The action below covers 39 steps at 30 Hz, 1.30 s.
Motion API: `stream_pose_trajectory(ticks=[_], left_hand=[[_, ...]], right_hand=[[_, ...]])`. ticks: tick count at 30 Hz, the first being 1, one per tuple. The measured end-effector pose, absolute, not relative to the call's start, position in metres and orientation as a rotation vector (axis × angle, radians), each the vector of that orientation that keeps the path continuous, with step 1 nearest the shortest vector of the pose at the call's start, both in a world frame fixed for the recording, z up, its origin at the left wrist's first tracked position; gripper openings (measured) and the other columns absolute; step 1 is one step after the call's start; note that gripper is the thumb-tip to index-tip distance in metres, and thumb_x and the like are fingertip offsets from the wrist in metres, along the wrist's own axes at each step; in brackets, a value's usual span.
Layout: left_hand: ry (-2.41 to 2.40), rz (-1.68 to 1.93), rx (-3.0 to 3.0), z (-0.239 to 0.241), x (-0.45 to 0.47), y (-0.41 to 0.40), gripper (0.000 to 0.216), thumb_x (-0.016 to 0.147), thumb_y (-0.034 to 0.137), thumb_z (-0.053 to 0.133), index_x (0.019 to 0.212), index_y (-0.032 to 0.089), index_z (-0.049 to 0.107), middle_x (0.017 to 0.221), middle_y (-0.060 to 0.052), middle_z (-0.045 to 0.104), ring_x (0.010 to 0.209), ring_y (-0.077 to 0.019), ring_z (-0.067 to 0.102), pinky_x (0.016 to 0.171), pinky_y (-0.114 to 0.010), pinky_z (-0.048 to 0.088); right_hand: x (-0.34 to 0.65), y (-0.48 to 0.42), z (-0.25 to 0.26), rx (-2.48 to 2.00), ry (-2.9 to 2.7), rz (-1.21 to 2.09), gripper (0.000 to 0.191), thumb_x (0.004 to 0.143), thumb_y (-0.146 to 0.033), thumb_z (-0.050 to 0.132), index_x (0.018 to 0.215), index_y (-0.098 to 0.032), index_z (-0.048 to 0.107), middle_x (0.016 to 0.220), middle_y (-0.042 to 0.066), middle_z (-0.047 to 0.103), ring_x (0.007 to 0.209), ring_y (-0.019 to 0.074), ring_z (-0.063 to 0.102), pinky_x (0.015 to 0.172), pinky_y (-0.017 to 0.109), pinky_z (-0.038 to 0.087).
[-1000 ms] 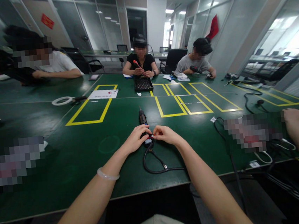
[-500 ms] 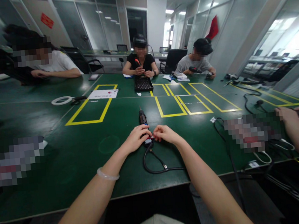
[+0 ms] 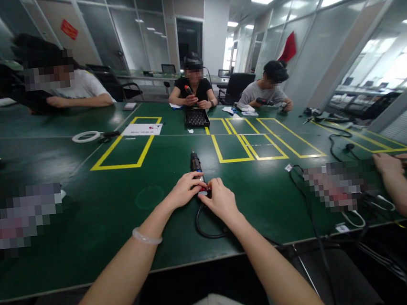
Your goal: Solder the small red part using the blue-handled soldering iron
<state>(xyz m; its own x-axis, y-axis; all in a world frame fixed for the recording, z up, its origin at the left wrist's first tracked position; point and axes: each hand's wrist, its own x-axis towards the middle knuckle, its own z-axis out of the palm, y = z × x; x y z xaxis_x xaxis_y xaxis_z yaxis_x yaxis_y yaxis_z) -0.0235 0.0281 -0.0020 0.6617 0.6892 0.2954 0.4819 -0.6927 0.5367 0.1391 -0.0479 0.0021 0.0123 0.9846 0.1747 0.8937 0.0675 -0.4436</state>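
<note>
Power screwdriver: lying on green table, tip forward. Left hand — fingers closed over its body; right hand — bunched at its rear, contents hidden. Handling appears under way; completion cannot be determined

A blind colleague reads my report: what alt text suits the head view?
A left hand rests on a corded electric screwdriver on a green table, a right hand at the tool's rear end; other people sit nearby.

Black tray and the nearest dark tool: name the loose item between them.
Head view: a small white scrap, nearer the black tray than the dark tool.
</note>
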Motion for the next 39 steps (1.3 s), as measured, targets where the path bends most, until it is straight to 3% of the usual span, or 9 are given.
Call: stream_pose_trajectory(ticks=[6, 13, 17, 23, 39], left_hand=[[0.991, 0.856, 2.303, 0.005, -0.026, 0.027, 0.028, 0.085, 0.018, 0.043, 0.09, 0.022, 0.071, 0.121, -0.003, 0.065, 0.116, -0.0194, 0.057, 0.104, -0.037, 0.041], [1.152, 1.002, 2.262, 0.014, -0.03, 0.025, 0.027, 0.086, 0.019, 0.042, 0.093, 0.021, 0.067, 0.103, -0.003, 0.067, 0.101, -0.0191, 0.062, 0.094, -0.033, 0.046], [1.16, 0.979, 2.306, 0.015, -0.03, 0.025, 0.027, 0.086, 0.019, 0.042, 0.094, 0.021, 0.068, 0.102, -0.004, 0.067, 0.099, -0.0198, 0.062, 0.093, -0.034, 0.046], [1.172, 0.964, 2.337, 0.014, -0.031, 0.025, 0.027, 0.089, 0.021, 0.041, 0.095, 0.022, 0.067, 0.104, -0.003, 0.066, 0.1, -0.0201, 0.061, 0.091, -0.034, 0.046], [1.168, 0.889, 2.35, 0.012, -0.028, 0.025, 0.027, 0.089, 0.024, 0.042, 0.095, 0.023, 0.068, 0.104, -0.004, 0.067, 0.101, -0.0207, 0.062, 0.09, -0.035, 0.048]], right_hand=[[0.125, -0.045, 0.011, -2.003, -1.947, 0.28, 0.038, 0.086, -0.051, 0.057, 0.111, -0.023, 0.052, 0.107, 0.013, 0.056, 0.089, 0.0274, 0.064, 0.068, 0.035, 0.045], [0.12, -0.044, 0.013, -1.905, -2.053, 0.224, 0.044, 0.087, -0.038, 0.058, 0.129, -0.028, 0.049, 0.117, 0.012, 0.057, 0.089, 0.0259, 0.065, 0.068, 0.034, 0.047], [0.137, -0.039, 0.015, -1.937, -2.064, 0.178, 0.04, 0.087, -0.031, 0.055, 0.126, -0.027, 0.053, 0.119, 0.012, 0.057, 0.094, 0.0267, 0.063, 0.069, 0.034, 0.048], [0.182, -0.027, 0.017, -2.025, -2.044, 0.18, 0.024, 0.091, -0.031, 0.049, 0.106, -0.021, 0.064, 0.11, 0.011, 0.06, 0.093, 0.024, 0.062, 0.071, 0.032, 0.047], [0.283, -0.017, 0.015, -2.229, -1.888, 0.131, 0.033, 0.091, -0.033, 0.048, 0.117, -0.022, 0.064, 0.119, 0.01, 0.058, 0.095, 0.0218, 0.062, 0.07, 0.027, 0.046]])
